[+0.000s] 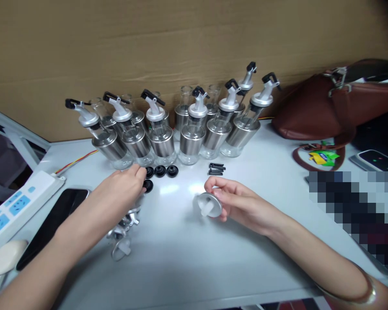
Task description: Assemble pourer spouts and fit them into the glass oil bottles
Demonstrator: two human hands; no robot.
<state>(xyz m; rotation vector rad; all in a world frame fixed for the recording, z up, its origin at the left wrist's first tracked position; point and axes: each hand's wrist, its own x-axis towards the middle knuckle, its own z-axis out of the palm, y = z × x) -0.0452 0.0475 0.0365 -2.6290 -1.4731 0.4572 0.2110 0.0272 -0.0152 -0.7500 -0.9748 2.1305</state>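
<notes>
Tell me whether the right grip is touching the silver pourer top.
Touching. The head view shows the right grip holding the silver pourer top, with the thumb against its rim.

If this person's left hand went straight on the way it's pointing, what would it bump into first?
Probably the small black caps right by the left hand's fingertips. Its height is hard to judge; if raised above them, perhaps a bottle behind.
</notes>
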